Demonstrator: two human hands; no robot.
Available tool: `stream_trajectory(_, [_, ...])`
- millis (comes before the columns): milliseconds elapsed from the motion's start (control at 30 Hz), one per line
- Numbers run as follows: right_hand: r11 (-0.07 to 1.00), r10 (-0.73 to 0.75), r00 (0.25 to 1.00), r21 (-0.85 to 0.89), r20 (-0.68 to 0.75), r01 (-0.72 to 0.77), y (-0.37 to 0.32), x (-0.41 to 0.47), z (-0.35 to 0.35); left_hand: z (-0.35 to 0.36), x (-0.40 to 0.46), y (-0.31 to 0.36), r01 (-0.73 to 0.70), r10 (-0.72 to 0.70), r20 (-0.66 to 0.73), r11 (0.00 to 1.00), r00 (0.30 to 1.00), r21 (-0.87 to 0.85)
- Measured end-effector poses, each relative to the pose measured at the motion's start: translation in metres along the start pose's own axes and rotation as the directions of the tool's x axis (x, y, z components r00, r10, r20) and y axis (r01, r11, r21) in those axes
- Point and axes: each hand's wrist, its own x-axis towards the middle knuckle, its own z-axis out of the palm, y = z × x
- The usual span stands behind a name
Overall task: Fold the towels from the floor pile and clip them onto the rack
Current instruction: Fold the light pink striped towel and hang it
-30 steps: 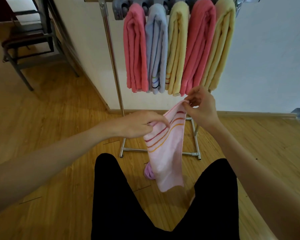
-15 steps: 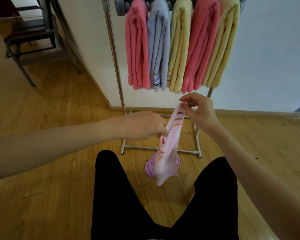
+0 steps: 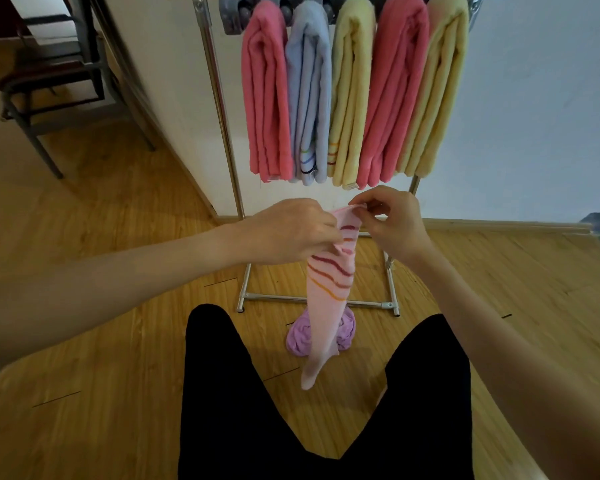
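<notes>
Fingers of the right hand [image 3: 392, 225] pinch the top edge of the pale pink towel with red and orange stripes [image 3: 328, 299]; fingers of the left hand [image 3: 291, 232] grip the same top edge just beside them. Both hands are closed on cloth and nearly touching, likely because the upper corners are brought together to set a lengthwise fold. The towel hangs narrow and vertical below the hands, free end above the floor, so its own weight straightens the fold.

Behind the hanging end, a crumpled purple towel [image 3: 300, 336] lies on the wooden floor [image 3: 101, 341], at the foot of the chrome metal rack [image 3: 222, 133]; judged to be what is left of the pile.

On the rack, five folded towels hang side by side, pink, blue, yellow, pink, yellow, held by grey clips [image 3: 231, 15] at the top bar. Judgement: folding step in hand, clipping not yet done.
</notes>
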Motion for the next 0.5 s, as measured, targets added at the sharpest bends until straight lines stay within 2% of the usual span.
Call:
stream_trajectory(100, [0.999, 0.018, 1.0, 0.051, -0.003, -0.018, -0.002, 0.003, -0.004, 0.004, -0.002, 0.002, 0.166, -0.17, -0.116, 0.985, 0.979, -0.043])
stream_trajectory(200, [0.994, 0.031, 0.999, 0.107, 0.036, -0.035, -0.004, 0.003, -0.007, 0.008, -0.003, 0.002, 0.276, -0.28, -0.18, 0.96, 0.943, -0.046])
stream_trajectory(500, [0.969, 0.003, 0.991, 0.245, 0.136, -0.036, -0.011, -0.002, -0.007, 0.014, -0.002, 0.007, 0.371, -0.376, -0.218, 0.926, 0.901, -0.066])
